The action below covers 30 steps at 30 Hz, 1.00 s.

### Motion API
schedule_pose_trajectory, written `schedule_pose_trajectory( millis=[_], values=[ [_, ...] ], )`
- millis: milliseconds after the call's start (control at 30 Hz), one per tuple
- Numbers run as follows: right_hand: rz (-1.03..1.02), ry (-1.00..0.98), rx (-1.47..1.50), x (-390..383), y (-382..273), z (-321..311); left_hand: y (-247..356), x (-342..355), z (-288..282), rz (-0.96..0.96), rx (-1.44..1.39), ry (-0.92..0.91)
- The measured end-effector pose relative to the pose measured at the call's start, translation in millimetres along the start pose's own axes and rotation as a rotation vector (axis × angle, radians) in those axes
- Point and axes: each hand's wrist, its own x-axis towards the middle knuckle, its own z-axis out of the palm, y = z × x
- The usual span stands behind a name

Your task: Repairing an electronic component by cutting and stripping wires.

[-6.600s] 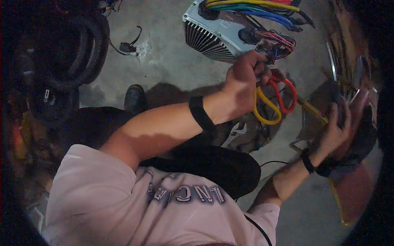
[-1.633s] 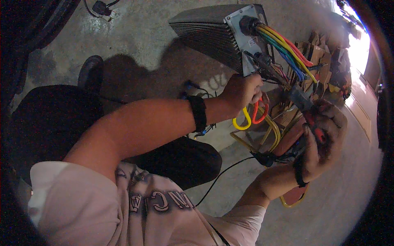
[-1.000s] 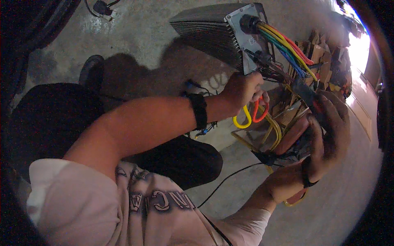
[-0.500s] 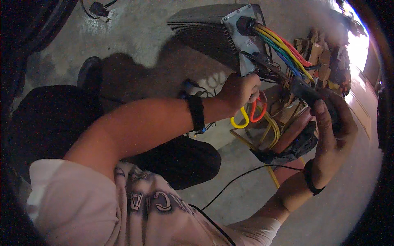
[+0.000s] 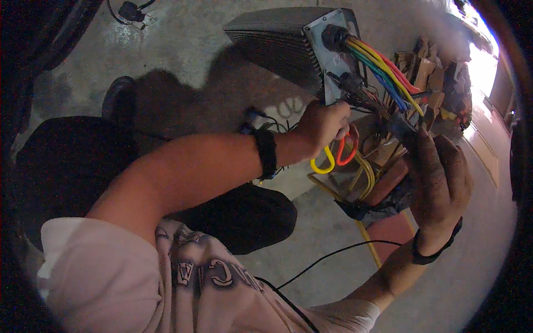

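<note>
A finned metal box [image 5: 272, 47] lies on the floor ahead, with thick red, yellow, green and blue cables [image 5: 383, 66] coming out of its end plate. My left hand [image 5: 325, 125] is closed at the plate's near corner; what its fingers grip is hidden. Below it hang a yellow loop [image 5: 323, 162] and an orange loop [image 5: 348, 151]. In my right hand [image 5: 444, 180], thumb and fingers pinch a dark block-shaped piece [image 5: 402, 129] beside a bundle of thin wires [image 5: 373, 101] from the box. The piece's exact kind is unclear.
Cardboard scraps [image 5: 427, 72] are heaped at the far right. A black plastic bag [image 5: 377, 208] lies below my hands. One thin black cable [image 5: 327, 256] crosses the floor toward my right wrist. At the far left is a black plug [image 5: 132, 12].
My right hand has turned and shifted slightly left and downward, with the dark piece still pinched. My left hand stays almost in place.
</note>
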Motion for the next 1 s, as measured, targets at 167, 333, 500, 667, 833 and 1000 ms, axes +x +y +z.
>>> schedule_pose_trajectory(
  millis=[167, 333, 500, 667, 833, 1000],
  values=[
    [0.493, 0.001, 0.532, 10, -22, -6, -4, -1, -3, 0.032, 0.012, -0.015],
    [0.637, 0.000, 0.635, 4, -28, -1, -5, 2, -5, 0.017, -0.014, -0.044],
    [0.415, 0.044, 0.215, 7, -31, 2, -6, 10, -9, 0.006, -0.081, -0.016],
    [-0.056, -0.020, -0.250, 9, -17, 2, -6, 9, -6, -0.011, -0.127, 0.072],
    [0.061, -0.047, 0.049, 10, -17, 6, -3, 0, -2, 0.003, -0.124, 0.078],
    [0.446, -0.083, 0.467, 9, -34, 4, -10, 15, -11, -0.030, -0.043, -0.029]
  ],
)
